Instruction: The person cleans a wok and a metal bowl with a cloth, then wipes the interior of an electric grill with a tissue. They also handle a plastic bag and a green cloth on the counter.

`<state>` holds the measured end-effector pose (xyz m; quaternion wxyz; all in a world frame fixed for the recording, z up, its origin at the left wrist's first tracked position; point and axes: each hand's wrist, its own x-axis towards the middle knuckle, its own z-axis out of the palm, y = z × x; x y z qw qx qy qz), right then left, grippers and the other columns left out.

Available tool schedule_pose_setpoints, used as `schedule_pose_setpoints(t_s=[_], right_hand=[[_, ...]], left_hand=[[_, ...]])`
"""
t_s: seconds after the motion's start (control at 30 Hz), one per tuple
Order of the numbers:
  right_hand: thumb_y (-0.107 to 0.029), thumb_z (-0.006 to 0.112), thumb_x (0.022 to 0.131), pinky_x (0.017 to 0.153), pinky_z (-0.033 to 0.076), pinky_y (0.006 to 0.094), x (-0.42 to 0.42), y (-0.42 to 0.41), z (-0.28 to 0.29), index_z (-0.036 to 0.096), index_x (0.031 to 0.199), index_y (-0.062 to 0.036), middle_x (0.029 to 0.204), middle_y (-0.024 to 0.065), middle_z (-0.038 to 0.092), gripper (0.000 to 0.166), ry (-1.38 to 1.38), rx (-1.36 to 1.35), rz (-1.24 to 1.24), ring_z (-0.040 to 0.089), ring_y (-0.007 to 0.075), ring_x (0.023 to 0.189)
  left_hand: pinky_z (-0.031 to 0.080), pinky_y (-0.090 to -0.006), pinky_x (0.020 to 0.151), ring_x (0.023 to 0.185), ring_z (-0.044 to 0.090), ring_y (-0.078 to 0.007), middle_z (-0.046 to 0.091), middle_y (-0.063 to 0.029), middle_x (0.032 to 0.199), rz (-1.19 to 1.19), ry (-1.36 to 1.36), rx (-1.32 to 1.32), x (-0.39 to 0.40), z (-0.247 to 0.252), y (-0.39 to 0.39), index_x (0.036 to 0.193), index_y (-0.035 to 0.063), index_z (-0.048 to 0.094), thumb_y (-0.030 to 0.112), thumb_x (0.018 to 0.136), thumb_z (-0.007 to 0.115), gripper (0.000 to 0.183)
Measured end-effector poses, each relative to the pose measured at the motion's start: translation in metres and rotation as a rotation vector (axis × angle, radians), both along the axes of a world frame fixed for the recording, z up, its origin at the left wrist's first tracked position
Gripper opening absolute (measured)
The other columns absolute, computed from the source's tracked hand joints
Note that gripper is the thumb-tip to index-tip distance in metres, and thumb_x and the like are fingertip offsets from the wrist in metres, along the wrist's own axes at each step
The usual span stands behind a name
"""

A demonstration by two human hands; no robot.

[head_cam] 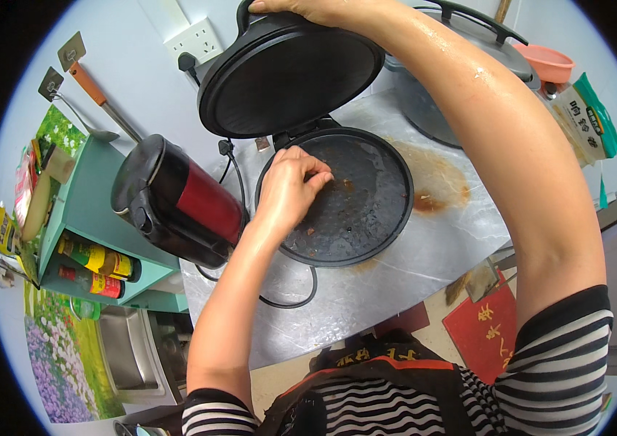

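Note:
Before me a round black electric baking pan (363, 163) stands with its lid (286, 82) tilted up. Brown bits and wet smears lie on its dark lower plate. My right hand (297, 6), partly cut off by the top of the view, grips the raised lid by its handle (243, 17). Over the left part of the lower plate is my left hand (293, 182), its thumb and fingers pinched together. Anything small between those fingertips is too hidden to make out.
A black and red electric kettle (204, 201) stands left of the pan beside a power cord (292, 306). A brown stain (436, 191) marks the grey marbled tabletop (341, 305). A large lidded pot (423, 103) is behind my right arm. Bottles (104, 259) fill a green shelf (95, 191).

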<state>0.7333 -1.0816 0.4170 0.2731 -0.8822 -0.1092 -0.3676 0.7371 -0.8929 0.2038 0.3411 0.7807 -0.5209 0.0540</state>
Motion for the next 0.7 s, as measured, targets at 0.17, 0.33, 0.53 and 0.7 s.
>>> schedule_pose_setpoints(t_s=[0.17,0.33,0.53,0.7], right_hand=[[-0.028,0.067,0.079,0.073,0.05,0.0373,-0.002,-0.003,-0.002,0.068,0.097,-0.0006,0.086,0.0197,0.068,0.033,0.002,-0.011,-0.006,0.066,0.0301,0.079],[-0.028,0.067,0.079,0.074,0.05,0.0371,0.001,-0.006,-0.001,0.068,0.096,-0.0003,0.085,0.0191,0.068,0.032,0.014,0.001,0.003,0.066,0.0298,0.079],[-0.026,0.067,0.081,0.076,0.05,0.0359,0.021,-0.011,0.001,0.067,0.098,-0.0001,0.087,0.0186,0.068,0.031,-0.013,0.045,0.01,0.065,0.0286,0.081],[-0.025,0.069,0.081,0.078,0.049,0.035,0.038,-0.017,0.006,0.068,0.1,-0.0006,0.088,0.016,0.069,0.031,0.011,0.053,-0.005,0.065,0.025,0.082]], left_hand=[[0.045,-0.0359,0.081,0.092,0.054,-0.0273,0.06,-0.0094,0.087,-0.027,-0.103,0.113,0.033,-0.028,-0.026,0.082,0.0051,0.071,0.011,0.073,0.072,0.011],[0.044,-0.0358,0.081,0.092,0.054,-0.0277,0.061,-0.01,0.086,-0.099,-0.115,0.185,0.041,-0.035,-0.035,0.085,0.006,0.071,0.011,0.073,0.072,0.013],[0.045,-0.0357,0.081,0.09,0.055,-0.0273,0.061,-0.009,0.084,-0.081,-0.146,0.183,0.047,-0.039,-0.038,0.083,0.0069,0.071,0.011,0.071,0.073,0.014],[0.045,-0.0363,0.08,0.089,0.055,-0.0265,0.061,-0.0089,0.083,-0.126,-0.135,0.19,0.05,-0.046,-0.039,0.081,0.0069,0.07,0.011,0.07,0.074,0.012]])
